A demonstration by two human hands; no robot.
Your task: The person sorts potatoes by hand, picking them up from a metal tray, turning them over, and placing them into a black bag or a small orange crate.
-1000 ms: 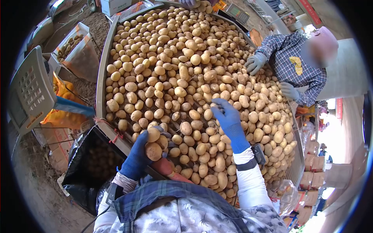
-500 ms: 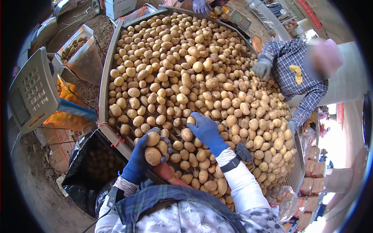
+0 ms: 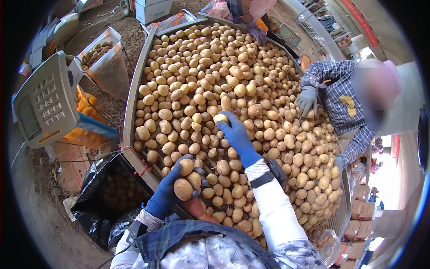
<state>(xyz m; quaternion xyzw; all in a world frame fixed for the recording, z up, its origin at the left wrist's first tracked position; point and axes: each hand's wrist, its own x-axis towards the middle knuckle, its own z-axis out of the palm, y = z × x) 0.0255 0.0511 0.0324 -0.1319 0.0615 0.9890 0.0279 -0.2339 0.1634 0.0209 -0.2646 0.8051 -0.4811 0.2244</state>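
Observation:
Loose potatoes (image 3: pixel 210 80) cover a wide, metal-rimmed table (image 3: pixel 136 85). My left hand (image 3: pixel 163 196), in a blue glove, is closed around several potatoes (image 3: pixel 183 189) near the table's front edge. Gloved in blue as well, my right hand (image 3: pixel 235 136) reaches forward over the pile. Between its thumb and fingers sits one potato (image 3: pixel 220 119), pinched just above the others. A reddish, rounded object (image 3: pixel 193 207) shows just below my left hand; I cannot make out what it is.
A black bag (image 3: pixel 96 201) holding potatoes hangs at the front left, below a scale display (image 3: pixel 45 98). A co-worker's gloved hand (image 3: pixel 307 101) rests on the potatoes at the right. Another person's gloved hand (image 3: pixel 257 33) is at the far edge. A crate (image 3: pixel 105 67) stands left.
My right hand has moved forward over the pile, a potato in its fingers. My left hand keeps its potatoes. The co-worker's hand at the right has come lower onto the potatoes.

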